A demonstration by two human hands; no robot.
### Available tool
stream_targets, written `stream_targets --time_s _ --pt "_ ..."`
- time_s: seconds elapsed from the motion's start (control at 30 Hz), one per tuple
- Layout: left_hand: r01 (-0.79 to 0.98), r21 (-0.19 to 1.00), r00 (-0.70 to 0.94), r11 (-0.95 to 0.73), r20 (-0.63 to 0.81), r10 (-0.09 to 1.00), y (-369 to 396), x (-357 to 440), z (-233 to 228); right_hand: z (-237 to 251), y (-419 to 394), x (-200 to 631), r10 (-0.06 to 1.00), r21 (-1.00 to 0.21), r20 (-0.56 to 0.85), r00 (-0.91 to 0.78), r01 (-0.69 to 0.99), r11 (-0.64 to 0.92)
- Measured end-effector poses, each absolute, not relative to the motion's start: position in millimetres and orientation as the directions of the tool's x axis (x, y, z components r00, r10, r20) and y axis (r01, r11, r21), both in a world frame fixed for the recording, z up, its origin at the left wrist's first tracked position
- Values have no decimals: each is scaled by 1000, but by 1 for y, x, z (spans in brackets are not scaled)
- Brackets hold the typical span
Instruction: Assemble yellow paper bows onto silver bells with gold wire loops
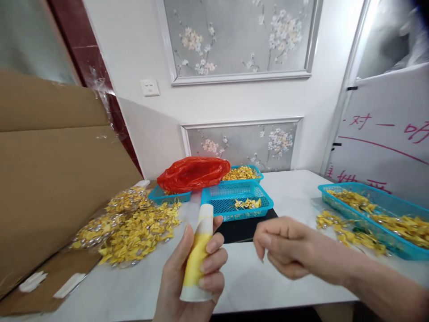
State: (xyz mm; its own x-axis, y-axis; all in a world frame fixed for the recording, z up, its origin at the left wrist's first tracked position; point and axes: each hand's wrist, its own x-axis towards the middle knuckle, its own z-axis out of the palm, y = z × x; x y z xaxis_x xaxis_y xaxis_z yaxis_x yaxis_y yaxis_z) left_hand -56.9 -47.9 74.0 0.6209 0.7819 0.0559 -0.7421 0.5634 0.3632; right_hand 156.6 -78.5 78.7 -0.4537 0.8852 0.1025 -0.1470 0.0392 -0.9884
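In my left hand (pixel 176 279) is a white cone spool (pixel 197 264) with yellow thread wound round its middle. The fingers wrap it from the right and the thumb presses its left side, with the narrow end pointing up. To the right of the spool, apart from it, my right hand (pixel 291 248) hovers above the white table (pixel 248 277). Its fingers are curled with thumb and forefinger pinched together. Whatever may be between them is too fine to see. Beyond the hands, a blue basket (pixel 237 185) holds a few yellow ribbon pieces (pixel 248 204).
A heap of yellow pieces (pixel 140 232) lies left, beside a large cardboard box (pixel 60 174). A red plastic bag (pixel 192 172) rests over baskets at the back. Another blue basket (pixel 372 212) with yellow pieces stands right, near loose ones (pixel 351 235). A black mat (pixel 231 231) lies centrally.
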Motion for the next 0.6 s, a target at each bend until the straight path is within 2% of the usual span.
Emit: stream_targets --time_s 0.1,0.2,0.27,0.33,0.43,0.53,0.6 --pt "-768 286 600 574 5 800 -43 -51 66 107 -82 183 920 -983 132 -370 -167 74" --pt "-768 262 591 584 -61 805 -39 -44 62 142 -87 201 926 -964 232 -297 -200 177" --pt "-757 288 579 586 -121 807 -36 -38 59 170 -91 207 930 -943 296 -218 -220 249" --pt "-743 326 560 585 -178 809 -34 -32 57 199 -92 210 903 -903 421 -84 -131 408" --pt "-717 381 537 584 -233 811 -33 -24 53 245 -90 209 821 -825 565 78 54 562" --pt "-688 437 518 580 -264 814 -33 -20 51 289 -84 206 763 -772 636 117 91 629" --pt "-665 471 515 579 -272 813 -34 -17 50 309 -80 206 764 -786 618 185 111 609"
